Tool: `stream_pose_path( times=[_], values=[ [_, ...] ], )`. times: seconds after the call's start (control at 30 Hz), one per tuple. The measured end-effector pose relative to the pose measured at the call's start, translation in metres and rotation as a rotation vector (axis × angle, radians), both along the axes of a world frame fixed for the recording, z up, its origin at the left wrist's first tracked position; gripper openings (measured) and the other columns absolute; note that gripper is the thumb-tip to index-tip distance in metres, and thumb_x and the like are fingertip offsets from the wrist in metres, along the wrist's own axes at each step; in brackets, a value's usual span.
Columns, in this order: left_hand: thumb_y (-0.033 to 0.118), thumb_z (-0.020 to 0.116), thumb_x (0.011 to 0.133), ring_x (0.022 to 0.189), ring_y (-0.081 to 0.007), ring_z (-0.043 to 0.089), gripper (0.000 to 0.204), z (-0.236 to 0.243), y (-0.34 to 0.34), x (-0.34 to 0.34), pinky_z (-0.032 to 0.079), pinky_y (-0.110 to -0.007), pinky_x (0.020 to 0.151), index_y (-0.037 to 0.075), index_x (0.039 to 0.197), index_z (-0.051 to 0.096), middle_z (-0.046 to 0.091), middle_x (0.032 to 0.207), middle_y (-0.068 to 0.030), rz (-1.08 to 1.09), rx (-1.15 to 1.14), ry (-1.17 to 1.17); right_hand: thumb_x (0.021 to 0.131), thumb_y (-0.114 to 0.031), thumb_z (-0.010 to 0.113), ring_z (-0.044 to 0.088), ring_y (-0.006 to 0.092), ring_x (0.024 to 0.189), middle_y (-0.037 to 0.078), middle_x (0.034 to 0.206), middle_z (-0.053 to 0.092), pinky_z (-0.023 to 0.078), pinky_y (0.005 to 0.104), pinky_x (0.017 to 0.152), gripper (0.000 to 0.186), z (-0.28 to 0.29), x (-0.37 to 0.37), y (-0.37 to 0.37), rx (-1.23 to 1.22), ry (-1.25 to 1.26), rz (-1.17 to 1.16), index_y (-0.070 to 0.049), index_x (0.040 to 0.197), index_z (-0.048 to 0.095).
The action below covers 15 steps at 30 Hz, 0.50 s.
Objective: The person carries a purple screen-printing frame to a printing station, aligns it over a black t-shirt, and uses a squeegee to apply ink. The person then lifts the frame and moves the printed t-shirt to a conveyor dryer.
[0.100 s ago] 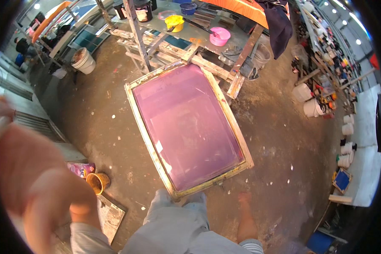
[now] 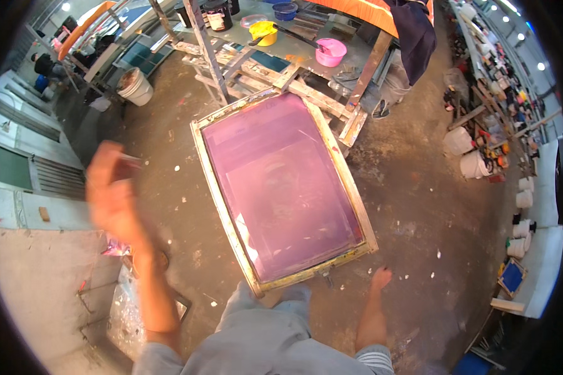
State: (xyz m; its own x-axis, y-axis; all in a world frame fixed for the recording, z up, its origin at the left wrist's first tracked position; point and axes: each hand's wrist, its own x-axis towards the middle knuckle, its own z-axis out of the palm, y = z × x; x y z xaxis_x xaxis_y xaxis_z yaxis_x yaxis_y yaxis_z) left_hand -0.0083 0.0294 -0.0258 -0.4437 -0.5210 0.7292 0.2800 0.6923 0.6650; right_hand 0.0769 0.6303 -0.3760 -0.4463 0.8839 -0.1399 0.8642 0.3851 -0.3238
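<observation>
A large screen-printing frame (image 2: 281,181) with purple mesh and a paint-stained wooden border stands in front of me. Its far end is at the timber structure under the table, and its near end is by my legs. My left hand (image 2: 111,194) is raised to the left of the frame, apart from it. Motion smears its fingers; they look bent, with a pale streak beside them that I cannot make out. Down to the right of the frame's near corner hangs my right hand (image 2: 381,277), not touching it. Its fingers are too small to read.
A paint-stained table (image 2: 250,53) at the back carries a yellow tub (image 2: 266,36), a pink tub (image 2: 331,54) and dark buckets. A white bucket (image 2: 136,87) stands at far left. Containers crowd the right-hand shelving (image 2: 500,94). A stained board (image 2: 122,312) lies at lower left.
My left hand has moved away from close in front of the view, forward and to the right. My right hand has shifted slightly up and right in view. The view has tilted a little.
</observation>
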Motion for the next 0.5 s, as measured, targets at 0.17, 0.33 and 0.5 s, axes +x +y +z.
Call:
stream_pose_path(
  times=[0.17, 0.33, 0.5],
  values=[
    [0.066, 0.063, 0.086, 0.118, -0.0307, 0.058, 0.092, -0.347, 0.034, 0.175, 0.045, -0.045, 0.101, -0.007, 0.139, 0.049, 0.059, 0.130, -0.0233, 0.086, 0.855, -1.262, 0.098, -0.042, 0.052, 0.067, 0.0417, 0.095, 0.023, 0.102, 0.070, 0.051, 0.0471, 0.081, 0.049, 0.012, -0.078, -0.033, -0.102, 0.069, 0.329, 0.002, 0.113, 0.067],
    [0.067, 0.046, 0.095, 0.126, -0.0340, 0.054, 0.082, -0.453, 0.089, 0.290, 0.041, -0.048, 0.107, -0.001, 0.141, 0.049, 0.052, 0.140, -0.0237, -0.083, 1.492, -1.137, 0.094, -0.059, 0.051, 0.066, 0.0385, 0.104, 0.024, 0.106, 0.070, 0.049, 0.0462, 0.089, 0.065, -0.039, -0.129, -0.110, -0.325, 0.025, 0.709, 0.000, 0.113, 0.069],
    [0.062, 0.046, 0.095, 0.110, -0.0346, 0.063, 0.078, -0.346, 0.071, 0.285, 0.047, -0.045, 0.095, -0.007, 0.128, 0.059, 0.066, 0.115, -0.0286, 0.260, 1.038, -1.350, 0.091, -0.068, 0.047, 0.066, 0.0399, 0.102, 0.028, 0.107, 0.068, 0.047, 0.0495, 0.090, 0.080, -0.011, -0.099, -0.130, -0.427, -0.032, 0.723, 0.006, 0.112, 0.068]
  ],
)
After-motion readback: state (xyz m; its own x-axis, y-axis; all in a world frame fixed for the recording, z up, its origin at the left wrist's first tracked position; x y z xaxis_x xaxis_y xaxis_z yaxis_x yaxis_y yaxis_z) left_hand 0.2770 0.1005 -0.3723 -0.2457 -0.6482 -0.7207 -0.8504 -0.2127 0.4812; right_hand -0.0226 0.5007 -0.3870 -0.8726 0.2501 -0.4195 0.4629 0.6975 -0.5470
